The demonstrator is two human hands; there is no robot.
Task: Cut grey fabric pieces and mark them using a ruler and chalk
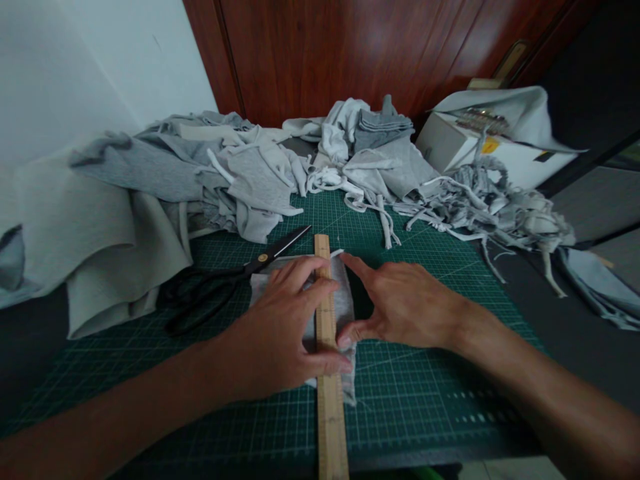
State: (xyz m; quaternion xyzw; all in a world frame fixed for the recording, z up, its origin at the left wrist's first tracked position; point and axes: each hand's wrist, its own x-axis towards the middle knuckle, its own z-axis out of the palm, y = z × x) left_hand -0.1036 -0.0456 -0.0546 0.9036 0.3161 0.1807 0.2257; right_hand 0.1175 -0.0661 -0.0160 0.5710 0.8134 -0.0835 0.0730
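Note:
A wooden ruler (327, 400) lies lengthwise over a small piece of light grey fabric (344, 300) on the green cutting mat (410, 400). My left hand (280, 327) rests across the ruler from the left, fingers apart, its fingertips and thumb on the wood. On the right, my right hand (405, 300) has its index finger and thumb spread, with their tips at the fabric's right edge beside the ruler. Black scissors (240, 272) lie on the mat left of the fabric, blades pointing up and right, partly over its upper corner.
Heaps of grey fabric (250, 167) line the mat's back and left edges. Tangled fabric strips (490, 200) lie at the back right, before a white box (450, 143). A wooden door (325, 53) stands behind, and a white wall (100, 60) on the left.

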